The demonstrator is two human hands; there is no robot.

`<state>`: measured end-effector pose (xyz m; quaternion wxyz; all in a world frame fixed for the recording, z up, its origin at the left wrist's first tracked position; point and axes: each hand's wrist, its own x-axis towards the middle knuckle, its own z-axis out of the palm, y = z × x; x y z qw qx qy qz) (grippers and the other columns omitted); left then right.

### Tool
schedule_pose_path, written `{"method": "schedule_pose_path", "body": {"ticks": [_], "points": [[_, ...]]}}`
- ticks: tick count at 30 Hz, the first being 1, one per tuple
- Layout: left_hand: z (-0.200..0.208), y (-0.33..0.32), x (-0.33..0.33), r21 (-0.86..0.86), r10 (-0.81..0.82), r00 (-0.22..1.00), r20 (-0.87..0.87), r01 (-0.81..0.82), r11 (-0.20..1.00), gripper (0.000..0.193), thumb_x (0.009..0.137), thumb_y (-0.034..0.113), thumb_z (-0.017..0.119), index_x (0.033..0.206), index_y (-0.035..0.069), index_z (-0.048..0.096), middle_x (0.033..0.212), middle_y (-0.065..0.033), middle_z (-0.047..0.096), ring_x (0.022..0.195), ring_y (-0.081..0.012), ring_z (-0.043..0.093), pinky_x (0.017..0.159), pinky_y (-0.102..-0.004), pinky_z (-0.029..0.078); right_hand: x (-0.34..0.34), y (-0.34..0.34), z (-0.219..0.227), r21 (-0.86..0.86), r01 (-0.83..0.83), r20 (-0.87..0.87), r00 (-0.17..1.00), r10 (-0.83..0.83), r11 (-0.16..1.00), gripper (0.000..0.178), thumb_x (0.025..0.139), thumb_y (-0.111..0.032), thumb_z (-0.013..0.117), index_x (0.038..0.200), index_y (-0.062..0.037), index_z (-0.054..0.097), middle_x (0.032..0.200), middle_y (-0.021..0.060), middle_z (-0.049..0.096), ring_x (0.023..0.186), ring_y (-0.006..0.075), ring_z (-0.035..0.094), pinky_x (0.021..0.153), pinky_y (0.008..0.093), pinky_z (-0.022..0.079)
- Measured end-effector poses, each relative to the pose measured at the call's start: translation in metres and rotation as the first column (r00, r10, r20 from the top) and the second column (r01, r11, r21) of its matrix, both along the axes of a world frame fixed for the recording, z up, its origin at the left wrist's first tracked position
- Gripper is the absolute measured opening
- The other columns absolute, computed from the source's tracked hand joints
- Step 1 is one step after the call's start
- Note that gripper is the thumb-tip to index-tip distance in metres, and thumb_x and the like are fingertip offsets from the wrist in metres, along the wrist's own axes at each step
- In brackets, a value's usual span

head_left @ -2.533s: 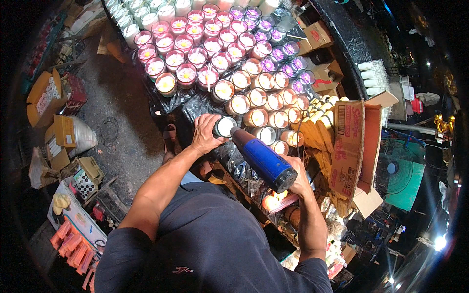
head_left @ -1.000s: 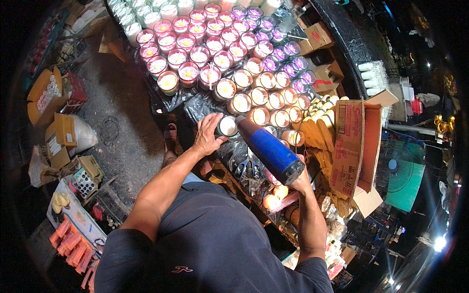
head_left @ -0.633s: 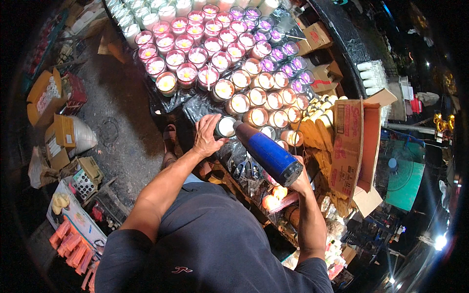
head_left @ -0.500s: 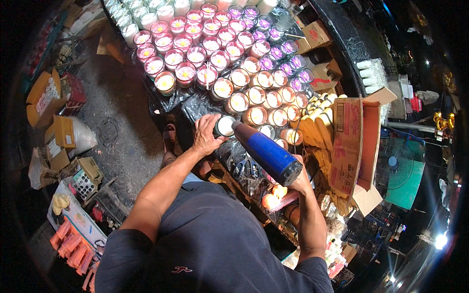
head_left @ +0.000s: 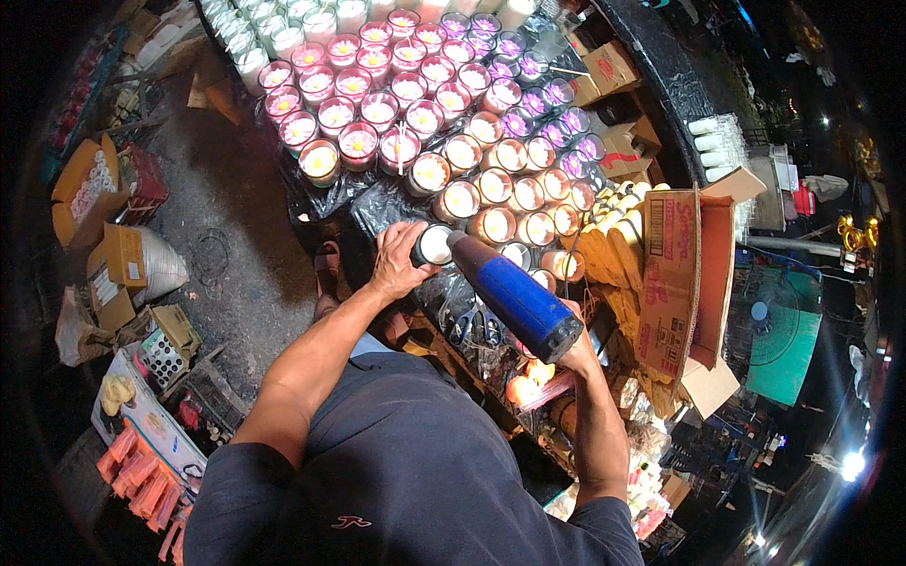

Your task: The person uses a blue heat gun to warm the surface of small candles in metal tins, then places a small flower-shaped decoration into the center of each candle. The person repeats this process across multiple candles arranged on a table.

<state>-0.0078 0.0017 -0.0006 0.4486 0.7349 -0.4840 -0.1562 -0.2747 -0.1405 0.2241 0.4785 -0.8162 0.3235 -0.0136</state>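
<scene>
My left hand (head_left: 401, 262) is wrapped round the side of a glass candle (head_left: 435, 245) with white wax, at the near edge of the black-covered table. In my right hand (head_left: 582, 347), partly hidden, is a blue heat gun (head_left: 517, 294) with a dark nozzle and black rear end. The nozzle points left at the candle's top, close to its rim. Just beyond, peach-coloured glass candles (head_left: 495, 225) stand in rows. Pink ones with flower shapes (head_left: 359, 141) and purple ones (head_left: 517, 123) fill the table farther off.
Wooden pieces (head_left: 618, 250) and an open cardboard box (head_left: 672, 283) stand to the right, near a green fan (head_left: 779, 325). Clear and white glasses (head_left: 288, 38) crowd the far left of the table. Boxes with white sticks (head_left: 90, 179) sit on the floor at left.
Almost nothing differs. The rear end of the heat gun and my right forearm have shifted very slightly left; my left hand stays on the candle.
</scene>
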Motion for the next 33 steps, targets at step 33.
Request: {"method": "schedule_pose_path", "body": {"ticks": [33], "points": [[0.039,0.025,0.041,0.045,-0.124,0.95,-0.286,0.143,0.989,0.051,0.088,0.005,0.07,0.138,0.003,0.064,0.139,-0.0165,0.068,0.126,-0.0316,0.067,0.101,-0.0402,0.056,-0.023,-0.043,-0.095,-0.695,0.204,-0.092,0.926,-0.367,0.689,0.077,0.072,0.0,0.083,0.144,0.0025,0.056,0.117,0.0254,0.061,0.115,0.0462,0.061,0.098,0.0552,0.05]]}}
